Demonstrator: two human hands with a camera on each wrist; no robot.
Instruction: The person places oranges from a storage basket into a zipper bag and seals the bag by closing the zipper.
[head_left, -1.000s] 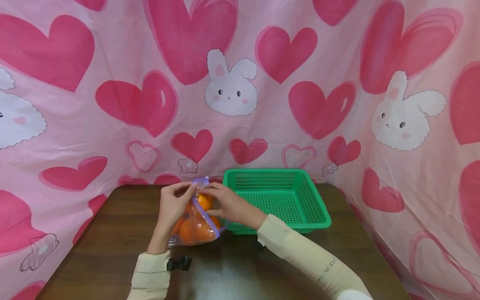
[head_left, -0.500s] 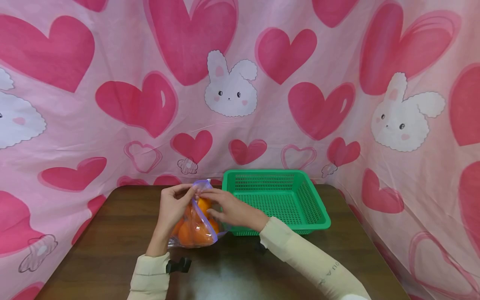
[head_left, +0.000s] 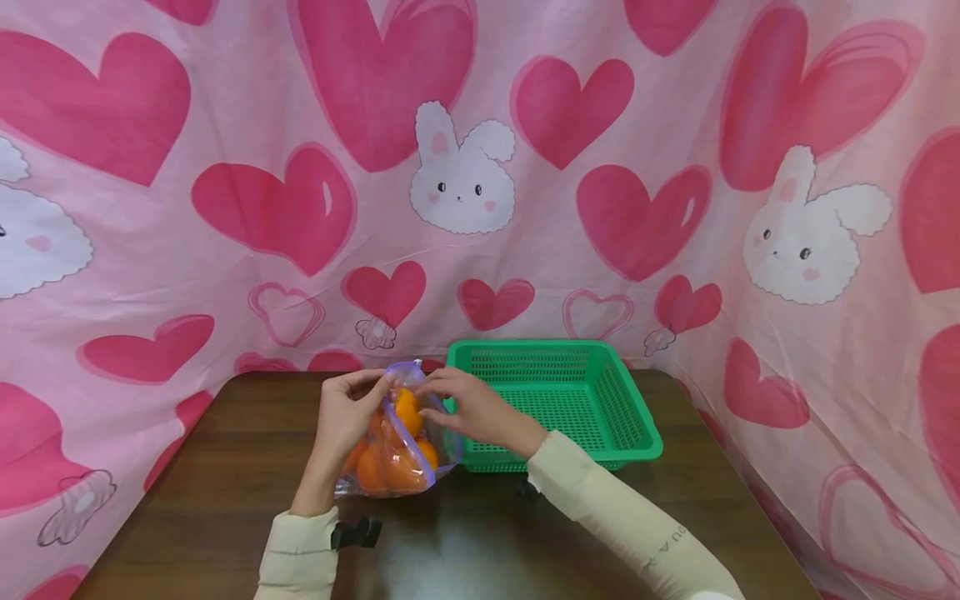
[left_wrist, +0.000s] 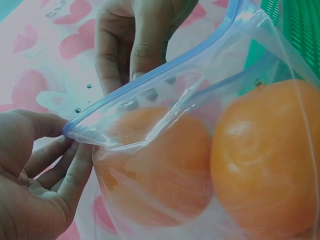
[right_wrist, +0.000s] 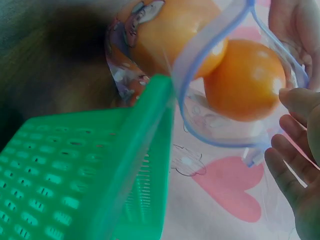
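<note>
A clear zip bag with a purple zip edge holds several oranges and leans open toward the right. My left hand pinches the upper corner of its mouth between thumb and finger, as the left wrist view also shows. My right hand is at the mouth with fingers loosely bent and spread, its thumb apart from the index finger. In the right wrist view those right fingers are beside the top orange, with nothing gripped. Whether they touch the bag I cannot tell.
A green plastic basket with slotted walls stands right of the bag, close to my right forearm. Both are on a dark wooden table. A pink cloth with hearts and rabbits hangs behind. Black straps are on both wrists.
My right hand has drawn back to the right from the bag's upper edge. The mouth now gapes wider and the oranges show more. My left hand keeps its pinch in place.
</note>
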